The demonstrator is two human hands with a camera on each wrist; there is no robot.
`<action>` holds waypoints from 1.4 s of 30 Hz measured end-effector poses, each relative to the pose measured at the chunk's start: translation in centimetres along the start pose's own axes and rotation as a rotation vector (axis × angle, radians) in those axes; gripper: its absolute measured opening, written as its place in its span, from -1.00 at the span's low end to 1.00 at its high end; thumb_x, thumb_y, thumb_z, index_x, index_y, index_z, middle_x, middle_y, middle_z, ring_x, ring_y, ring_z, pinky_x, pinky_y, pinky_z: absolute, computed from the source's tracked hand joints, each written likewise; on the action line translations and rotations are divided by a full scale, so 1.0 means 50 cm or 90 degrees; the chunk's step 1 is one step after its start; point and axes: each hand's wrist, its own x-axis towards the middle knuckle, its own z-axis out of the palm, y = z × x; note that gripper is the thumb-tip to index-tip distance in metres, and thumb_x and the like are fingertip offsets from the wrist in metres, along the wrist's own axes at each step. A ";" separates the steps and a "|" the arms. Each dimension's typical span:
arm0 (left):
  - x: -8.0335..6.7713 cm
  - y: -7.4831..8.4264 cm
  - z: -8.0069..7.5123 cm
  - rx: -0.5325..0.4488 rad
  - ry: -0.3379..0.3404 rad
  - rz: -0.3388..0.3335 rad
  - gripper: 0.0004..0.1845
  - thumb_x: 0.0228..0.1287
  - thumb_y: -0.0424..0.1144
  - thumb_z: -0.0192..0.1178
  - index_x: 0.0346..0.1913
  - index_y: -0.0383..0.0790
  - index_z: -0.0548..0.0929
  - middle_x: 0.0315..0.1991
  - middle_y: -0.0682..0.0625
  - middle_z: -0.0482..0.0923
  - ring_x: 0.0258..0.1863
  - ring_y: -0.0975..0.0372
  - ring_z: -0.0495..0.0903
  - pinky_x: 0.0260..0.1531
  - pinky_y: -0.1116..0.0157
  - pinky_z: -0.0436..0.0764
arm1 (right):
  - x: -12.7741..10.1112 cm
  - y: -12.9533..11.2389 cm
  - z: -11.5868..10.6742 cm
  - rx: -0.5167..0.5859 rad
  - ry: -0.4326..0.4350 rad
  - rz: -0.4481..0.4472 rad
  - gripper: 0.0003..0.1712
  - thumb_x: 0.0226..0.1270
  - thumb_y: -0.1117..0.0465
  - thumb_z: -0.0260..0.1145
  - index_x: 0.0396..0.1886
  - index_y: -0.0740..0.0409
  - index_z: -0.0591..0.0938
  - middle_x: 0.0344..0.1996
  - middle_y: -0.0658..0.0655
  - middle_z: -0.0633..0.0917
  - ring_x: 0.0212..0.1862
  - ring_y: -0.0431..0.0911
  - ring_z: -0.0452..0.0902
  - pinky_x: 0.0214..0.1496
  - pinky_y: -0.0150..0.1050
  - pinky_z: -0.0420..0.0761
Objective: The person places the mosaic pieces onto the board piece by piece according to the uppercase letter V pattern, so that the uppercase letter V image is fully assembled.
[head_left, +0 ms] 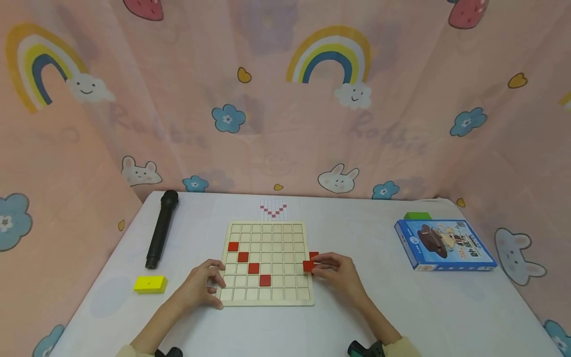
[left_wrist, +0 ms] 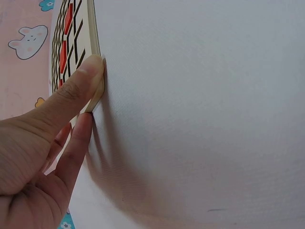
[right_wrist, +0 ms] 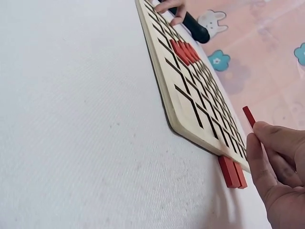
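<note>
Pink cartoon curtains ring a white table (head_left: 357, 317) with a grid board at the frame's lower centre.

That pale wooden board (head_left: 267, 263), square-celled, carries four flat red tiles (head_left: 248, 263) in a diagonal descending rightward. At its right edge the right hand (head_left: 339, 275) pinches a red tile (head_left: 308, 266) between fingertips, another red tile (head_left: 314, 255) just behind it. At the lower left corner, the left hand (head_left: 202, 285) curls against the board's edge, thumb pressing it. Farther off lie a black microphone (head_left: 161, 228), a yellow block (head_left: 150, 284) and a blue box (head_left: 443, 245).
</note>
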 end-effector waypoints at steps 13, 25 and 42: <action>-0.001 0.003 0.001 0.001 0.003 -0.019 -0.59 -0.48 -0.50 0.60 -0.48 -0.24 0.61 0.03 -0.10 0.45 -0.02 0.02 0.49 -0.30 0.43 0.64 | 0.012 -0.007 0.046 0.007 0.009 -0.022 -0.70 0.01 0.40 0.49 -0.20 0.27 0.69 -0.27 0.17 0.73 -0.23 -0.04 0.68 -0.14 -0.33 0.65; -0.001 0.000 -0.001 -0.010 -0.003 -0.016 -0.60 -0.47 -0.50 0.60 -0.47 -0.25 0.61 0.05 -0.11 0.45 -0.06 0.03 0.52 -0.31 0.42 0.64 | 0.016 -0.030 0.090 -0.089 -0.005 -0.072 -0.72 -0.03 0.45 0.49 -0.25 0.29 0.68 -0.34 0.13 0.71 -0.34 -0.11 0.62 -0.31 -0.43 0.59; 0.001 0.001 0.003 -0.002 0.003 -0.022 -0.59 -0.49 -0.52 0.60 -0.48 -0.24 0.61 0.05 -0.11 0.45 -0.05 0.03 0.51 -0.31 0.42 0.64 | 0.024 -0.020 0.114 -0.117 -0.025 -0.099 -0.72 0.00 0.41 0.48 -0.23 0.25 0.67 -0.35 0.09 0.71 -0.38 -0.20 0.60 -0.24 -0.39 0.61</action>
